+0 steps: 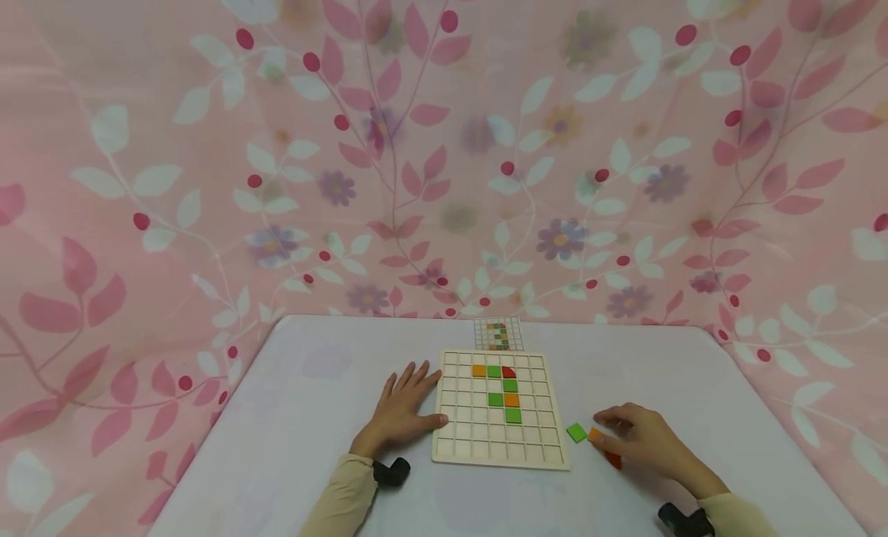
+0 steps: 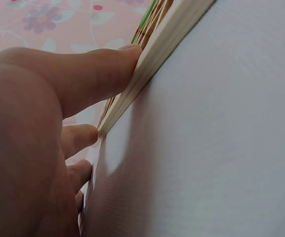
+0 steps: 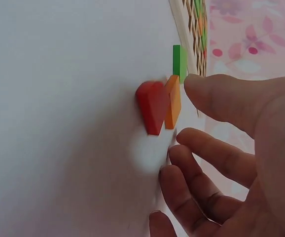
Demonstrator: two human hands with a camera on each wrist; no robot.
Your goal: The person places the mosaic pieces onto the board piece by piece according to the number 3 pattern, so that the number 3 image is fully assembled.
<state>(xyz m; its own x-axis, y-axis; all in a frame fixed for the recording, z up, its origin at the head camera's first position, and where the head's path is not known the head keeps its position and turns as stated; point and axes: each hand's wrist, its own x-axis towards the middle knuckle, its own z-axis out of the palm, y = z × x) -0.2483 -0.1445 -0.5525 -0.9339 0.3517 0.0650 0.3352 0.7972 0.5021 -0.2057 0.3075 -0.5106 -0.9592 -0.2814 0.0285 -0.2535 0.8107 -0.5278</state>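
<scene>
A light wooden grid board lies on the table, several green, orange and red tiles set in its cells. My left hand is spread flat at the board's left side, thumb and fingertips touching its edge; the left wrist view shows the thumb against the wooden side. Right of the board, my right hand hovers over loose tiles with its fingers loosely bent. In the right wrist view, a gap parts thumb and index finger, with a red tile, an orange tile and a green tile just beyond them.
A printed pattern card with a similar coloured grid lies behind the board at the table's far edge. The white table backs onto a pink floral curtain. A small dark camera is strapped to the left wrist.
</scene>
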